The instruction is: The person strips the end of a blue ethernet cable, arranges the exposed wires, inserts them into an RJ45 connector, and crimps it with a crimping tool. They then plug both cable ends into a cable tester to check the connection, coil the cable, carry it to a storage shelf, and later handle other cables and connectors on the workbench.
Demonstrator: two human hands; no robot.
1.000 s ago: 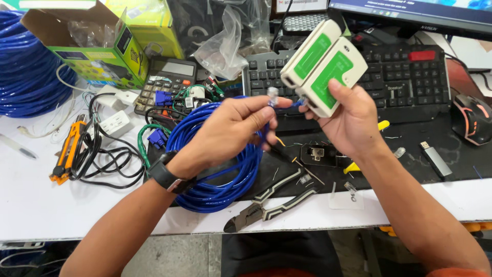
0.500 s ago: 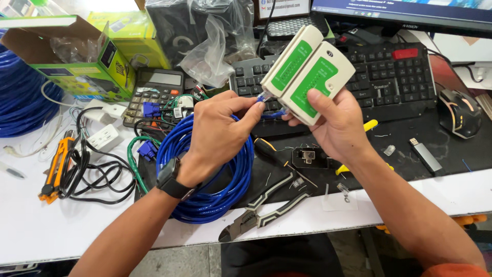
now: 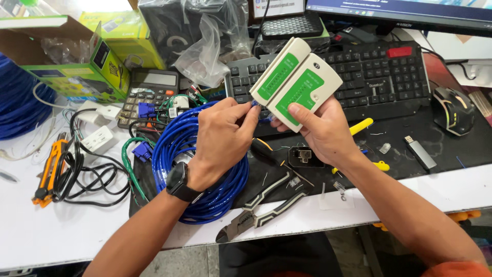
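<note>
My right hand (image 3: 320,136) holds a cream and green two-part cable tester (image 3: 296,82) upright above the desk. My left hand (image 3: 220,143), with a black watch on the wrist, pinches the plug end of the blue network cable (image 3: 254,106) against the tester's lower left edge. The rest of that cable lies as a blue coil (image 3: 177,154) on the desk under my left forearm.
Behind the tester lies a black keyboard (image 3: 379,77), and a mouse (image 3: 455,110) sits at the right. Side cutters (image 3: 261,213) lie near the front edge. A calculator (image 3: 148,92), green boxes (image 3: 66,56), an orange knife (image 3: 48,172) and black cords (image 3: 87,179) sit left.
My left hand has brought the cable plug from in front of the tester up to its lower edge. The view has shifted slightly, and both hands sit lower in it.
</note>
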